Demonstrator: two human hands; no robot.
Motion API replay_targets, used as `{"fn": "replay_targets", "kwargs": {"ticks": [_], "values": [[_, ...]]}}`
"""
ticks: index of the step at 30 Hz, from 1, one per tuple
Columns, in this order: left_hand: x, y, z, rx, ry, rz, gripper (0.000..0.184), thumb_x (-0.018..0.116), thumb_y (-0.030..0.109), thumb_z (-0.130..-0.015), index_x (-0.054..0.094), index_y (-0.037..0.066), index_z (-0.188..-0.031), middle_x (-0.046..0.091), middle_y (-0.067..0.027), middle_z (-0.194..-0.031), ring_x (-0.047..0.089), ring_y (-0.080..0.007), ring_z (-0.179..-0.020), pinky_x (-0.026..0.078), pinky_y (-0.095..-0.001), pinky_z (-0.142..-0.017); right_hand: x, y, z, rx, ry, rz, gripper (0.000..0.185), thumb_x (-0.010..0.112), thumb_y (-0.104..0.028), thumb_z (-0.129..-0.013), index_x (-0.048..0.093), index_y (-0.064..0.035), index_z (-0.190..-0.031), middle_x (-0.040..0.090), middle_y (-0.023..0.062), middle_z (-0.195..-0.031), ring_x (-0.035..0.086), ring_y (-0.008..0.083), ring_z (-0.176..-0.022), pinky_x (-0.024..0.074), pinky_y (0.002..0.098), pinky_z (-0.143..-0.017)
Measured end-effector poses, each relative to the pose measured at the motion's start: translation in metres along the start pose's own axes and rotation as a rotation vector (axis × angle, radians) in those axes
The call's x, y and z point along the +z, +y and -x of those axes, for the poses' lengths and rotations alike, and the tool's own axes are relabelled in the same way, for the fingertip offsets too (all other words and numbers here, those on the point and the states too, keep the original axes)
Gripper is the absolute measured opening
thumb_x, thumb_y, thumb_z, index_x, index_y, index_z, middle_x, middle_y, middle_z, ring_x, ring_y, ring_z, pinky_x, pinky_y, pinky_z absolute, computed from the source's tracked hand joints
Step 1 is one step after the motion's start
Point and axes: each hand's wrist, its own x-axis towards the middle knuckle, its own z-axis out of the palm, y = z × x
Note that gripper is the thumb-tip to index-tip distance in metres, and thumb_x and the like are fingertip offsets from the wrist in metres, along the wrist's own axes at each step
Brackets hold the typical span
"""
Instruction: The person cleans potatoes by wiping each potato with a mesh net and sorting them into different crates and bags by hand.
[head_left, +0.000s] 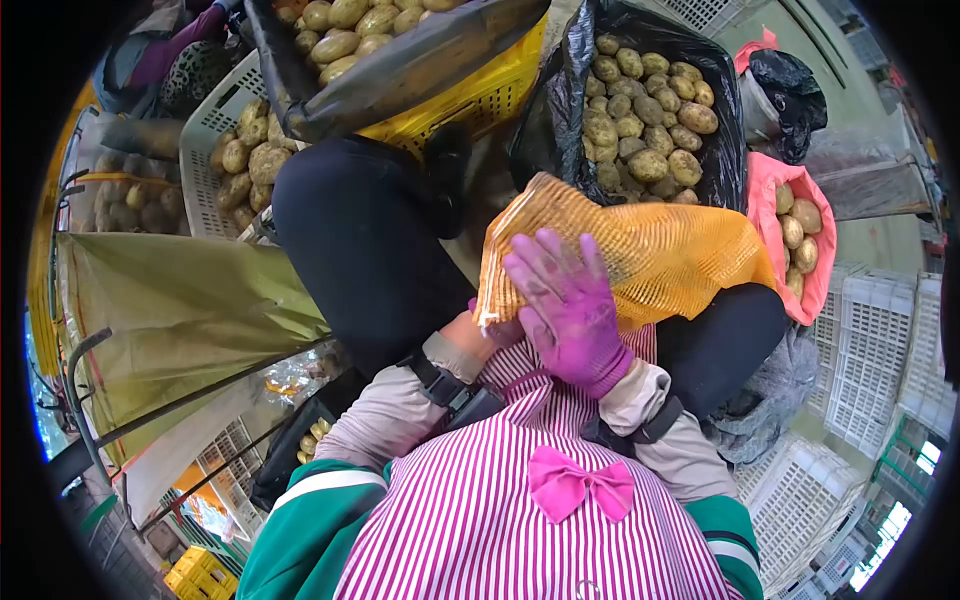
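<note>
An orange mesh bag (690,255) lies across my lap, its folded end toward the left and its loose part over my right knee. My right hand (572,315), in a purple glove with dirty fingertips, lies flat on the bag with fingers stretched out. My left hand (506,334) is under the bag's left end; only a bit of purple glove shows and its fingers are hidden. Just beyond the bag stands a container lined with a black plastic bag (725,150), full of potatoes (640,110).
A yellow crate (480,85) with a dark liner holds potatoes at the top. Left of it is a pale crate (200,165) of potatoes. A pink bag (822,260) of potatoes stands at my right, near stacked white crates (865,350). Another person's purple sleeve (175,48) shows upper left.
</note>
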Motion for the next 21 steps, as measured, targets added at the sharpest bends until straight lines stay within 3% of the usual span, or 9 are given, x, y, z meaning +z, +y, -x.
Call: {"fn": "replay_targets", "kwargs": {"ticks": [3,5,8,9,11,13,15,19,21], "values": [[0.024,-0.002,-0.013,0.181,0.063,-0.94,0.041,0.04,0.018,-0.103,0.036,0.004,-0.142,0.045,-0.0132,-0.141,0.047,-0.0214,-0.128,0.038,-0.0355,-0.109,0.005,0.017,-0.005,0.022,0.003,0.051,0.034,0.051,-0.016,-0.095,0.056,-0.0038,-0.126,0.058,0.0128,-0.13,0.057,0.0317,-0.119,0.0457,0.0374,-0.099],[0.063,0.016,-0.01,0.135,-0.049,-1.579,0.043,0.043,0.017,-0.101,0.037,0.005,-0.142,0.046,-0.0133,-0.14,0.047,-0.021,-0.127,0.038,-0.0352,-0.109,0.014,0.061,0.003,0.506,0.035,-0.738,0.039,0.056,-0.018,-0.092,0.054,-0.0026,-0.128,0.061,0.0146,-0.122,0.061,0.0354,-0.108,0.0497,0.0393,-0.089],[0.101,0.016,0.0,0.156,-0.166,-1.407,0.071,0.074,0.001,-0.081,0.036,0.004,-0.141,0.05,-0.015,-0.135,0.053,-0.0209,-0.122,0.044,-0.0329,-0.103,-0.003,0.097,0.028,0.253,-0.123,-0.229,0.038,0.059,-0.019,-0.091,0.054,0.0,-0.123,0.062,0.018,-0.111,0.062,0.0376,-0.097,0.0506,0.0411,-0.081],[0.099,0.019,-0.001,0.161,-0.168,-1.408,0.071,0.074,0.001,-0.081,0.036,0.004,-0.141,0.05,-0.015,-0.135,0.053,-0.0209,-0.122,0.044,-0.0329,-0.103,-0.006,0.1,0.03,0.159,-0.167,-0.061,0.037,0.059,-0.019,-0.09,0.055,0.0008,-0.121,0.062,0.0192,-0.108,0.062,0.0383,-0.094,0.0509,0.0416,-0.078],[0.093,0.021,-0.002,0.468,-0.295,-1.497,0.077,0.078,0.002,-0.077,0.035,0.004,-0.141,0.05,-0.0161,-0.134,0.053,-0.0225,-0.123,0.044,-0.0335,-0.103,-0.012,0.085,0.033,0.098,-0.024,-0.317,0.029,0.059,-0.017,-0.09,0.057,0.0031,-0.11,0.061,0.0216,-0.097,0.061,0.0397,-0.088,0.0514,0.0409,-0.074],[0.092,0.023,-0.002,0.581,-0.326,-1.538,0.08,0.08,0.003,-0.075,0.035,0.004,-0.141,0.05,-0.0165,-0.134,0.054,-0.0235,-0.123,0.044,-0.0337,-0.102,-0.015,0.075,0.036,0.156,-0.06,-0.224,0.023,0.056,-0.015,-0.092,0.056,0.0038,-0.105,0.061,0.0215,-0.096,0.061,0.0394,-0.089,0.0513,0.0406,-0.074],[0.1,0.022,-0.003,0.352,-0.201,-1.631,0.082,0.082,0.006,-0.073,0.036,0.003,-0.141,0.051,-0.0157,-0.134,0.054,-0.0235,-0.123,0.045,-0.0337,-0.101,-0.008,0.079,0.05,0.353,-0.054,-0.263,0.024,0.054,-0.018,-0.096,0.057,0.0044,-0.103,0.062,0.0193,-0.095,0.062,0.0356,-0.088,0.0507,0.0397,-0.074],[0.101,0.02,-0.003,0.332,-0.161,-1.621,0.083,0.081,0.006,-0.073,0.035,0.004,-0.142,0.052,-0.014,-0.132,0.055,-0.023,-0.121,0.045,-0.033,-0.101,-0.002,0.075,0.064,0.504,0.143,-0.217,0.027,0.049,-0.021,-0.1,0.059,0.0043,-0.105,0.064,0.0172,-0.098,0.064,0.0295,-0.09,0.0507,0.0377,-0.075],[0.096,0.019,-0.005,0.188,-0.079,-1.393,0.075,0.075,0.007,-0.079,0.034,0.003,-0.142,0.051,-0.0143,-0.132,0.054,-0.0231,-0.122,0.045,-0.0337,-0.101,-0.009,0.067,0.054,0.778,0.219,-0.521,0.03,0.048,-0.024,-0.101,0.061,0.0026,-0.11,0.065,0.017,-0.103,0.064,0.0262,-0.093,0.0506,0.0363,-0.078]]}}
